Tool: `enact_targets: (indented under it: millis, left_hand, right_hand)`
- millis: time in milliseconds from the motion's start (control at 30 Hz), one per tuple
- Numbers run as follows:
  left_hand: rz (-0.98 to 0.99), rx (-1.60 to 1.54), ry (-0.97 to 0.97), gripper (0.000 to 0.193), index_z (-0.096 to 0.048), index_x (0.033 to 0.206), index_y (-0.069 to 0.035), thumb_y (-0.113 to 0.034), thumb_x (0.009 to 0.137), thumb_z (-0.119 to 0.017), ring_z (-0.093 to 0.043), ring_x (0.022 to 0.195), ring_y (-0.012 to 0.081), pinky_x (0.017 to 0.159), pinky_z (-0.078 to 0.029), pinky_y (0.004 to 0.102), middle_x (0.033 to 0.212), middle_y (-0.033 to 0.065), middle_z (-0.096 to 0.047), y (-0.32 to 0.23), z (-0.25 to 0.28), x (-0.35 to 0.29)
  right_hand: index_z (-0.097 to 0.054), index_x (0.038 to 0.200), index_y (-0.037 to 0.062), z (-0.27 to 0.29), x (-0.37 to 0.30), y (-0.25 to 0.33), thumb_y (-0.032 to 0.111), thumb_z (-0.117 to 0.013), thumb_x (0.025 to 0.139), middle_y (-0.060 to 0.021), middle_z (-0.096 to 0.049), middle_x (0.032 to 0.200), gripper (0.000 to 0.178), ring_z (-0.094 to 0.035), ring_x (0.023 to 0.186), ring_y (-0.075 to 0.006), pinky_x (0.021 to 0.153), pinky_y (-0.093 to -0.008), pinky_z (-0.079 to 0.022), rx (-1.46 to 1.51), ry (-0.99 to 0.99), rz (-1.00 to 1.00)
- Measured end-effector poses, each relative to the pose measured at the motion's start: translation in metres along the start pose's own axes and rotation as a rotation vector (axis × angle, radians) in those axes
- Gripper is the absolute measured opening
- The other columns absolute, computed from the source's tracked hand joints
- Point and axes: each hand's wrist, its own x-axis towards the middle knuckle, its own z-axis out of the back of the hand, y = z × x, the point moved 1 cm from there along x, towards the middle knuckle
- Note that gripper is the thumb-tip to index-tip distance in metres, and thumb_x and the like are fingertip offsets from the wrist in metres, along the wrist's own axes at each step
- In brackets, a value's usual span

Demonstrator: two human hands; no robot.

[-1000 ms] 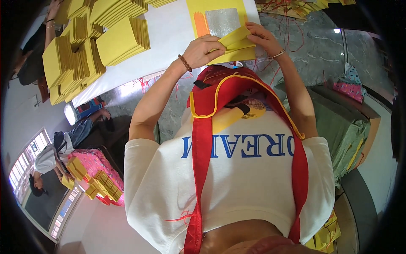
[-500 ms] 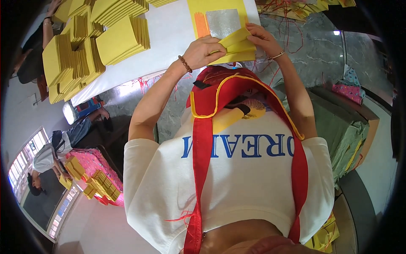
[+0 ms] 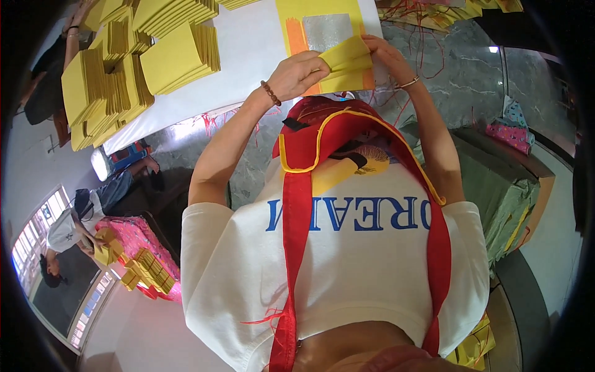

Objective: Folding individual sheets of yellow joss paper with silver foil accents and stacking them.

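A yellow paper sheet [image 3: 348, 57], its near part folded over in pleats, is held between my two hands at the table's near edge. My left hand [image 3: 302, 71], with a brown bead bracelet on its wrist, pinches the sheet's left end, thumb and fingers closed. At the other end, my right hand [image 3: 390, 57] grips the sheet's edge, its fingertips partly hidden. Under and beyond the fold lies more yellow paper with a silver rectangle [image 3: 328, 31] and orange strips [image 3: 295, 36] on its face.
Stacks of folded yellow paper [image 3: 180, 59] cover the left of the white table [image 3: 248, 37]. Red strings [image 3: 427, 46] hang at the right. Far left, another person [image 3: 74, 229] works by yellow bundles [image 3: 149, 273] on a pink cloth. Green wrapped bales [image 3: 496, 192] stand at right.
The folded part of the sheet has lifted and tilted slightly, with both hands shifting a little. More of the orange strip now shows near my right hand. The far person has moved an arm.
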Motion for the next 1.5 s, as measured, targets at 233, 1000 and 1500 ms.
enact_targets:
  millis: [233,1000,1500]
  left_hand:
    - [0.086,-0.032,-0.105,0.011,-0.050,0.090,-0.008,-0.017,0.084,-0.051,-0.058,0.075,0.0293,0.066,-0.048,0.0354,0.115,0.0138,-0.053,-0.007,0.004,0.001]
    - [0.017,0.579,-0.343,0.053,-0.053,0.118,-0.019,-0.010,0.068,-0.063,-0.047,0.105,0.0257,0.086,-0.035,0.0405,0.118,0.0043,-0.053,0.030,-0.003,-0.022]
    - [-0.069,0.712,-0.186,0.046,-0.057,0.116,-0.021,-0.008,0.073,-0.047,-0.050,0.105,0.0202,0.083,-0.036,0.0361,0.116,0.0038,-0.054,-0.011,0.004,-0.049]
  right_hand:
    - [-0.060,0.106,0.0053,-0.022,0.001,0.009,0.012,-0.071,0.068,-0.0075,-0.061,0.107,0.040,-0.054,0.104,-0.0214,0.091,-0.0314,-0.041,-0.323,-0.172,0.078]
    - [-0.057,0.089,0.0041,-0.021,0.003,0.004,0.002,-0.064,0.074,-0.0071,-0.063,0.101,0.017,-0.056,0.101,-0.0196,0.088,-0.0320,-0.043,-0.095,-0.153,0.174]
    - [-0.052,0.090,0.0156,-0.035,-0.035,0.050,0.019,-0.068,0.073,-0.0045,-0.060,0.110,0.024,-0.053,0.108,-0.0185,0.089,-0.0346,-0.028,-0.683,0.077,0.290]
